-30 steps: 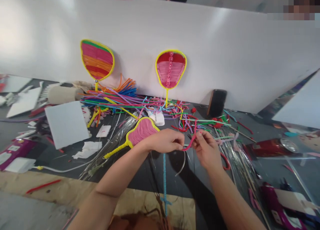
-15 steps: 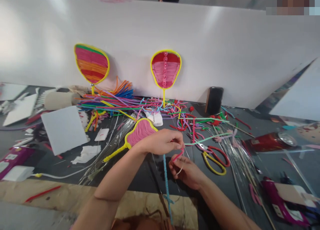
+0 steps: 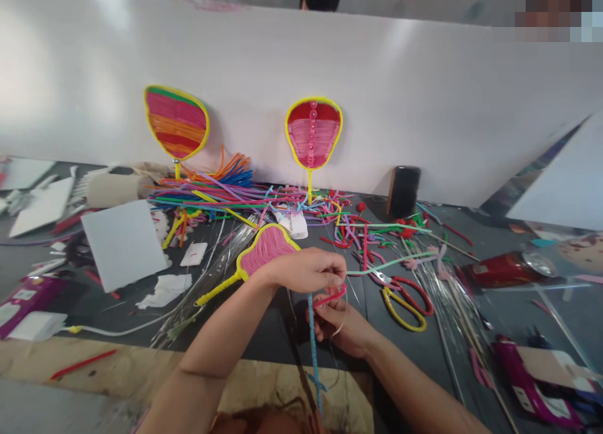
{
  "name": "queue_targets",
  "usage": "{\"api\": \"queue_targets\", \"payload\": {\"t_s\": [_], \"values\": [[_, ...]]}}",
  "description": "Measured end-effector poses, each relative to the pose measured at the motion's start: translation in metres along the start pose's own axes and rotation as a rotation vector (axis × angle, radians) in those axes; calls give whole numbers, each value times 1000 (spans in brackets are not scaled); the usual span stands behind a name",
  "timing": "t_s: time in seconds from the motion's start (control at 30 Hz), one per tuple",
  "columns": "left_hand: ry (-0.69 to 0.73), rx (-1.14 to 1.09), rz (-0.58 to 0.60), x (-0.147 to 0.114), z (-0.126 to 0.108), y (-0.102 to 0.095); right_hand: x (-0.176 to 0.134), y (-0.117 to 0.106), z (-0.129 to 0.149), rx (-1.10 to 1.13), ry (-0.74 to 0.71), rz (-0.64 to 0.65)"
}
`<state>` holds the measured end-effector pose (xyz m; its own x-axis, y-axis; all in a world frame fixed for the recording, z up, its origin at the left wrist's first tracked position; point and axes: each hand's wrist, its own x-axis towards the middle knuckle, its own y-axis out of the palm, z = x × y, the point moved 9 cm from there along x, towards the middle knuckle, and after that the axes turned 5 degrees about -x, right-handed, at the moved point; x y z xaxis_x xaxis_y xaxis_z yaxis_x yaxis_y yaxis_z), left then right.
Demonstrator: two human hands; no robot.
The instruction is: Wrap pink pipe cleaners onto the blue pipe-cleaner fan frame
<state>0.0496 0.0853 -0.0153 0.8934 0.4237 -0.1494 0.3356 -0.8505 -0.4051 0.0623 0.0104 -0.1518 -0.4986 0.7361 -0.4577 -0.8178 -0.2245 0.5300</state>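
Note:
Over the middle of the dark table, my left hand (image 3: 311,269) is closed, fingertips pinching the upper end of a short pink pipe cleaner (image 3: 330,298). Just below it, my right hand (image 3: 346,328) is closed on the other end of that bent piece. A thin pale thread or wire loops by the right fingers; its path is unclear. Past my left hand a light-blue twisted pipe cleaner strand (image 3: 313,346) hangs down toward me. Behind my left wrist lies a pink fan with a yellow rim and handle (image 3: 264,253), partly covered by the hand.
Two finished-looking fans, one striped (image 3: 176,123) and one with beads (image 3: 301,135), lean on the white partition (image 3: 249,57). Scissors (image 3: 405,299), a red can (image 3: 511,269), a phone (image 3: 404,192), a purple glue gun (image 3: 532,384) and scattered pipe cleaners (image 3: 211,195) surround my hands.
My right hand has shifted slightly left, closer under my left hand. The pink pipe cleaner between them has swung to a flatter slant. My view has shifted a little.

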Motion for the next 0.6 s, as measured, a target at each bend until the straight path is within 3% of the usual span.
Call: {"api": "queue_targets", "payload": {"t_s": [0.1,0.17,0.2,0.27,0.33,0.4,0.5,0.6], "values": [[-9,-47,9,-1,3,1,-3,-11,13,-165,-51,-58],[-11,-100,15,-1,5,2,-13,-28,40,-335,-176,-187],[-13,-134,18,-1,7,2,-26,-39,66,-486,-337,-328],[-26,-196,26,1,9,4,-61,-38,114,-825,-664,-563],[-48,-219,35,3,12,5,-93,-5,142,-1171,-970,-617],[-50,-191,43,5,12,5,-105,41,140,-1565,-1131,-507],[4,-72,23,7,8,2,-100,77,125,-1965,-1095,-566],[24,-12,-8,8,7,-3,-88,87,115,-2074,-1023,-655]]}}
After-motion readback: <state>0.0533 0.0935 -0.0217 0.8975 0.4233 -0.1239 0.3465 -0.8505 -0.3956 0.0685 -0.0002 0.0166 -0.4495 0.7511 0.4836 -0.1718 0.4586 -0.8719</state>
